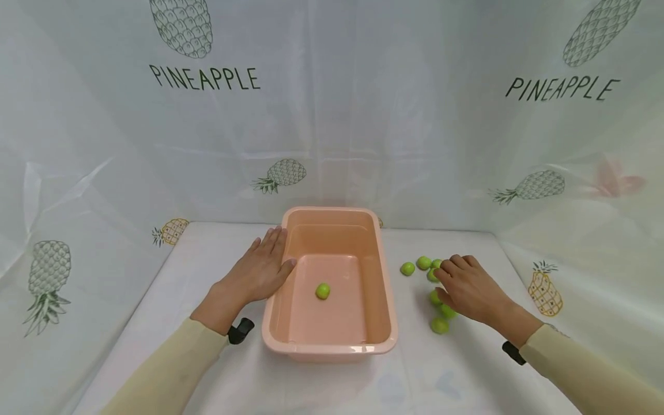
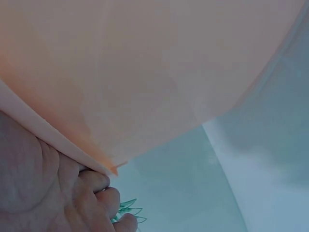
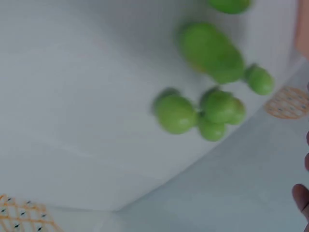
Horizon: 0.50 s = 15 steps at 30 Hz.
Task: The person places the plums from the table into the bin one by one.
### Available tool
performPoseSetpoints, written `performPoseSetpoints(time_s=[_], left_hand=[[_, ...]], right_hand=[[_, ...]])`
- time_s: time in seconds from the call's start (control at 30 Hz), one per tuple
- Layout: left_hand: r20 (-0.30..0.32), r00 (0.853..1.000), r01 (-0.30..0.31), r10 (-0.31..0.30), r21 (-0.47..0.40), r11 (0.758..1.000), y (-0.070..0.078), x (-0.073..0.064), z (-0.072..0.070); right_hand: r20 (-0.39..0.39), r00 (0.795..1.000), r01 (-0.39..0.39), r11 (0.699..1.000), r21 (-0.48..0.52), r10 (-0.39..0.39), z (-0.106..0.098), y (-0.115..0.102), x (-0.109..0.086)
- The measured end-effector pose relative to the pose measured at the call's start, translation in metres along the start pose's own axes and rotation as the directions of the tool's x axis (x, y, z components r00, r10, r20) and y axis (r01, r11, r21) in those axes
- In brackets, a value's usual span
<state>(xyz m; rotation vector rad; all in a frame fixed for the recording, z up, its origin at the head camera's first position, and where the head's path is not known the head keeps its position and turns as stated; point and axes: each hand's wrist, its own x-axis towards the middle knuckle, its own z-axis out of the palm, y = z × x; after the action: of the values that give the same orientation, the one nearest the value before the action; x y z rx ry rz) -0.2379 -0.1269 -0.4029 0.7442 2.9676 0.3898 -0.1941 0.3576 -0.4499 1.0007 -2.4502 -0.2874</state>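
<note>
A peach-coloured plastic basin (image 1: pixel 275 323) stands in the middle of the table, with one small round green fruit (image 1: pixel 323 291) on its floor. My left hand (image 1: pixel 261 268) rests on the basin's left rim, its fingers straight and side by side. In the left wrist view, that hand (image 2: pixel 58 188) lies against the rim beside the basin's wall (image 2: pixel 145 72). Over a loose group of several green fruits (image 1: pixel 440 325) right of the basin hovers my right hand (image 1: pixel 469 291), fingers loosely bent. Only its fingertips (image 3: pixel 301 198) show at the right wrist view's edge, apart from the fruits (image 3: pixel 176 113).
A white cloth covers the table (image 1: pixel 207 374). Behind and at both sides hangs a pale curtain (image 1: pixel 389 132) printed with pineapples. The basin's raised wall stands between the loose fruits and the one inside.
</note>
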Motion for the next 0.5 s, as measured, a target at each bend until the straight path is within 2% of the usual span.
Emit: performPoseSetpoints(time_s=[0.1,0.3,0.5], left_hand=[[0.0,1.0,0.003,-0.003,-0.008,1.0,0.0,0.0,0.0],[-0.005,1.0,0.003,-0.003,-0.012,1.0,-0.001,-0.001,0.001],[-0.012,1.0,-0.005,0.005,-0.032,0.999,-0.002,-0.001,0.001]], right_hand=[[0.076,0.994,0.082,0.996,-0.019,-0.08,0.004,0.0,-0.016],[0.173,0.964,0.209,0.978,-0.019,-0.203,0.017,-0.013,-0.039],[0.183,0.954,0.241,0.971,-0.005,-0.236,0.027,-0.022,-0.048]])
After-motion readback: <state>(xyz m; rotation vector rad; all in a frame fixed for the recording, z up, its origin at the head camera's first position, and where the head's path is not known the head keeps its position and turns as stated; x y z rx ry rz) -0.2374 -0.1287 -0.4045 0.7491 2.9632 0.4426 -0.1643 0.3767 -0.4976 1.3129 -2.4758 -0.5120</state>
